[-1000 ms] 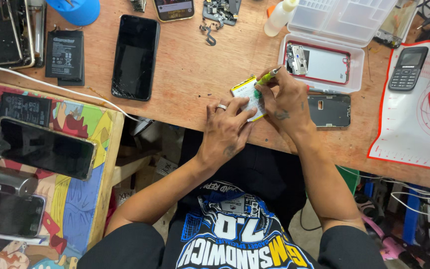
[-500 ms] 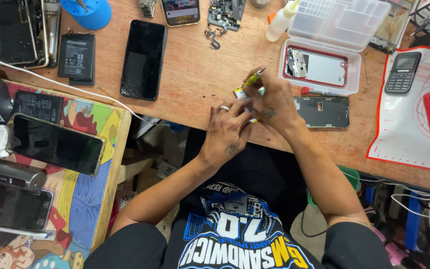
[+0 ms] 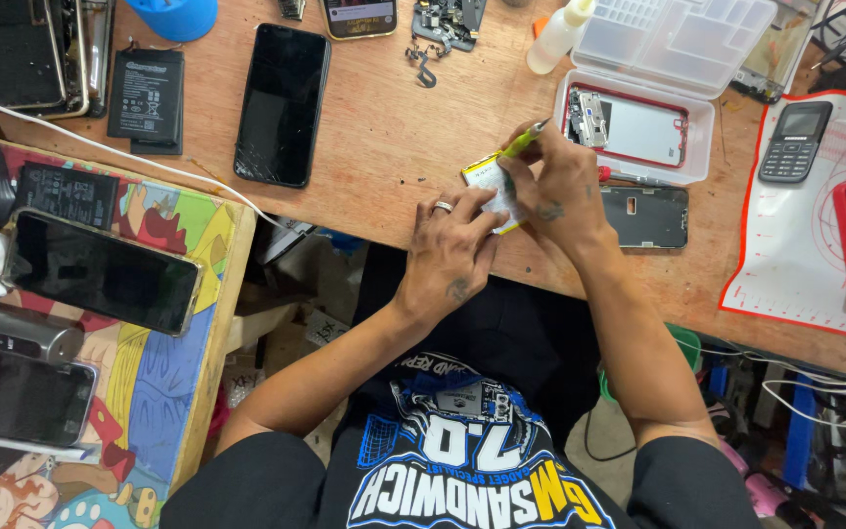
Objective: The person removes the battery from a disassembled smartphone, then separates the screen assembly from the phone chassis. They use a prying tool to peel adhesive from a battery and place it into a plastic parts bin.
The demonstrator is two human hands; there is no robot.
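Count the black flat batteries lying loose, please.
2: one black battery on the wooden bench beside the black phone; another battery on the colourful table. More may be hidden.

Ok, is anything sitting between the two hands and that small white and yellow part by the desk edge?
Nothing visible does. The left hand already rests on the white and yellow part, and the right hand presses a yellow-green tool onto it. The open parts box lies clear.

yellow-green tool (image 3: 526, 140), red-edged white mat (image 3: 795, 245)
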